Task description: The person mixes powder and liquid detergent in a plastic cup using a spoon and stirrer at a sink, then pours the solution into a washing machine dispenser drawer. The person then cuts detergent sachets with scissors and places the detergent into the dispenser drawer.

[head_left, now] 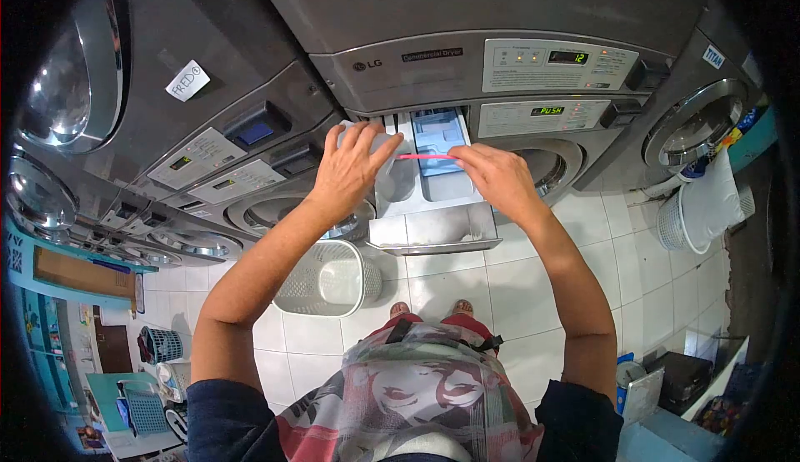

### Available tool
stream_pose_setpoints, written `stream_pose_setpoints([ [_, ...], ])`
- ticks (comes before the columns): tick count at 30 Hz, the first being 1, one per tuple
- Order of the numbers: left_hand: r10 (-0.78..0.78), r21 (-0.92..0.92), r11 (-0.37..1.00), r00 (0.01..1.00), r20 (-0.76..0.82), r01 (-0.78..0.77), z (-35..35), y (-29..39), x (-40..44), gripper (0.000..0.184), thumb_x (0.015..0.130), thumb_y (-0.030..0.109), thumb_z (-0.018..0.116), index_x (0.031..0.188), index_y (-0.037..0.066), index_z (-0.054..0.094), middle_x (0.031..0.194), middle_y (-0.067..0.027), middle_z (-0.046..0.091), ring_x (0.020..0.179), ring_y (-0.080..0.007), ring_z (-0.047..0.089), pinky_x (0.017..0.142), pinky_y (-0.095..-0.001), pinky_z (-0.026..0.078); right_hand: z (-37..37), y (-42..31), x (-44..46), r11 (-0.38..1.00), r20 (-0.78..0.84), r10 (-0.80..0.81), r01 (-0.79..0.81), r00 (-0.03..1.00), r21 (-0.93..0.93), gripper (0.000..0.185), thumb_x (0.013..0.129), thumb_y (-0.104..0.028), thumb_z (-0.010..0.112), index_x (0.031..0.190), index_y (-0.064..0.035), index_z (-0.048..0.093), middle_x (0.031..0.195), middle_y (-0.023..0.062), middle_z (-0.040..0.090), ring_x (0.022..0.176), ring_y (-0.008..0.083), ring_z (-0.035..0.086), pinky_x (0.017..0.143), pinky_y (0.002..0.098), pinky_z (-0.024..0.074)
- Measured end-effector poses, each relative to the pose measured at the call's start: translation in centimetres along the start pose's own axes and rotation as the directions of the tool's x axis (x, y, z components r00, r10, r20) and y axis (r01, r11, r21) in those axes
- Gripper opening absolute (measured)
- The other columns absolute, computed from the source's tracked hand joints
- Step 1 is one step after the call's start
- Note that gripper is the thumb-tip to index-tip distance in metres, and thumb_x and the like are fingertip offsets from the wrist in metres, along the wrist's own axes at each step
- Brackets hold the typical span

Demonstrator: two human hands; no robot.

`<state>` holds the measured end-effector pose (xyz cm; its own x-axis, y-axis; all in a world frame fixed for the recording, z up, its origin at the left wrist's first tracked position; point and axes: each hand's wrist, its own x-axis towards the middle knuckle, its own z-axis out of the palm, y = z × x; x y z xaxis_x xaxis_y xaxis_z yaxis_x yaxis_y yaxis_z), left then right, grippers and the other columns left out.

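Observation:
The detergent drawer point(433, 229) of a washing machine is pulled out below a dryer. It has a blue insert point(440, 135) in its right compartment. Over the drawer's left side, my left hand point(352, 162) has its fingers curled around a translucent plastic container point(388, 144), largely covered by the hand. My right hand point(498, 177) pinches a thin pink stick point(427, 157) above the blue insert. The stick points left, its far end at the container's edge near my left fingertips. Whether that end is inside the container, I cannot tell.
A dryer panel point(560, 65) reads 12, and the washer panel point(543, 117) below reads PUSH. More machines stand to the left and right. A white laundry basket point(329, 283) sits on the tiled floor, left of my feet. Another basket point(683, 220) with a white bag stands at the right.

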<state>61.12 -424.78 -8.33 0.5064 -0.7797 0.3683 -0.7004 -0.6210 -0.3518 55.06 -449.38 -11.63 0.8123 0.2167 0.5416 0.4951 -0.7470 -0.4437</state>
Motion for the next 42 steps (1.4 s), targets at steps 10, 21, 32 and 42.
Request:
stream_pose_setpoints([
  [10,0.083,0.074,0.993,0.988,0.130,-0.093,0.4,0.0,-0.2,0.062,0.069,0.004,0.062,0.127,0.017,0.042,0.121,-0.0099,0.045,0.116,-0.0252,0.042,0.100,-0.0451,0.030,-0.6,0.8,-1.4,0.986,0.108,0.002,0.016,0.994,-0.167,0.013,0.083,-0.011,0.053,0.095,-0.0113,0.058,0.076,0.0077,0.060,0.072,0.0279,0.062,0.061,0.0383,0.0497],
  [21,0.024,0.017,1.000,0.998,0.063,-0.025,0.0,0.3,0.0,0.068,0.064,0.000,0.062,0.127,0.018,0.043,0.121,-0.0069,0.047,0.117,-0.0236,0.043,0.100,-0.0440,0.031,-1.5,1.1,-1.7,0.996,0.074,0.001,0.006,0.997,-0.091,0.014,0.083,-0.011,0.054,0.097,-0.0112,0.059,0.075,0.0070,0.058,0.070,0.0270,0.060,0.061,0.0387,0.0488],
  [32,-0.066,0.039,0.997,0.995,0.077,0.064,0.7,0.5,-0.4,0.077,0.057,0.001,0.068,0.127,0.018,0.042,0.122,-0.0063,0.047,0.118,-0.0230,0.043,0.101,-0.0436,0.030,-1.8,2.2,-1.8,0.997,0.080,-0.036,0.041,0.996,-0.062,0.016,0.081,-0.008,0.056,0.095,-0.0112,0.060,0.073,0.0062,0.058,0.069,0.0256,0.061,0.059,0.0374,0.0496],
  [42,-0.162,-0.076,0.982,0.980,0.120,0.172,1.0,1.0,-1.3,0.082,0.052,0.006,0.073,0.127,0.015,0.042,0.123,-0.0068,0.048,0.118,-0.0229,0.044,0.101,-0.0405,0.031,-1.4,3.0,-1.7,0.996,0.202,-0.004,0.022,0.979,-0.090,0.016,0.082,-0.011,0.056,0.097,-0.0106,0.061,0.077,0.0088,0.061,0.070,0.0259,0.061,0.060,0.0376,0.0501],
])
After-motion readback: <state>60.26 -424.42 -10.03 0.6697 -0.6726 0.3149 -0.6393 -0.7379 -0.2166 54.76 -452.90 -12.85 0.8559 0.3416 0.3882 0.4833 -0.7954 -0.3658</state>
